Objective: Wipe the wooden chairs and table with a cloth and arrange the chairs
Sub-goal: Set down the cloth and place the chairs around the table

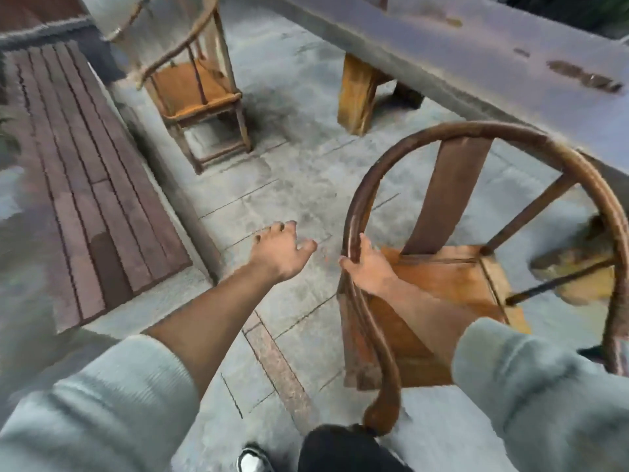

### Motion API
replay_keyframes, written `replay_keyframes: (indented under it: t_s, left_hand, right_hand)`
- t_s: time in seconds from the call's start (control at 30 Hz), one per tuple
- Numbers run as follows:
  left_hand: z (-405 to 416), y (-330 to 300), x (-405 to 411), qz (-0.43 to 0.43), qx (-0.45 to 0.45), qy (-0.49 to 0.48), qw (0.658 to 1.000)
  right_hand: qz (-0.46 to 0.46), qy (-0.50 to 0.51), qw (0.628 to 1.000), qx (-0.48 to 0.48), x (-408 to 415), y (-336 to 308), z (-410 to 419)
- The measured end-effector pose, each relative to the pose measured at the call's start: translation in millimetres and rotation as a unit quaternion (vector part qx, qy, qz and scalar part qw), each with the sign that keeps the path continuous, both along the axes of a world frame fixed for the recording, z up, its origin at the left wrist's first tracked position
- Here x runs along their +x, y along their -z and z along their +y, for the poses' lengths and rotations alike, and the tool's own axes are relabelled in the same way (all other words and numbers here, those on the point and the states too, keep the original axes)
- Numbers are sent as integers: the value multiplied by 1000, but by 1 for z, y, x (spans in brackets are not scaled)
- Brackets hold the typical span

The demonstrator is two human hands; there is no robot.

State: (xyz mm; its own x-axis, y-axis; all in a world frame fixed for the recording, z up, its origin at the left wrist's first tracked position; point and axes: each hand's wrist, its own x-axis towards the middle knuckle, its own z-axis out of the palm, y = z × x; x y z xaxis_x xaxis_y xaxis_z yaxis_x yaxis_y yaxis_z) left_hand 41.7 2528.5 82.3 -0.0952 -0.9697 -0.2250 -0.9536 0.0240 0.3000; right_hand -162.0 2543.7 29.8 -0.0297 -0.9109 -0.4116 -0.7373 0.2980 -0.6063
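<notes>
L hand: fingers spread, free | R hand: fingers clamped, gripping

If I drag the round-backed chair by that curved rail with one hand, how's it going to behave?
The near chair looks like solid wood, so probably stiff and fairly heavy. The right hand grips only one side of the curved rail, so it may swing or tip. The paved floor has joints, so its legs could catch.

A grey stone-tiled floor is seen throughout, crossed by a reddish strip. A raised deck of dark wooden planks is located at the left edge, bordered by a stone curb.
</notes>
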Motion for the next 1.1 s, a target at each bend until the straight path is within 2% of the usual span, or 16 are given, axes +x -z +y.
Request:
replay_keyframes:
  t_s: [0.13, 0.27, 0.4, 0.63, 0.8, 1.0, 1.1]
  left_hand:
    - [-48, -17, 21, 31, 20, 85, 996]
    - [-113, -30, 19, 67, 15, 146, 987]
    - [-176, -30, -23, 78, 21, 247, 966]
    - [-285, -47, -85, 65, 14, 326, 943]
    - [-355, -57, -166, 79, 12, 399, 913]
    - [-426, -53, -295, 127, 40, 529, 838]
    - [-444, -50, -349, 116, 32, 620, 775]
  right_hand:
    - [-9, 76, 997, 7, 27, -19, -16]
    - [-37, 174, 982, -59, 43, -41, -51]
    - [-41, 295, 947, -118, 26, -43, -96]
    - [-58, 381, 912, -142, -1, -59, -179]
    - [-49, 440, 883, -154, -43, -69, -218]
    - [-26, 534, 827, -173, -101, -79, -271]
    - [-48, 582, 800, -134, -106, -76, -297]
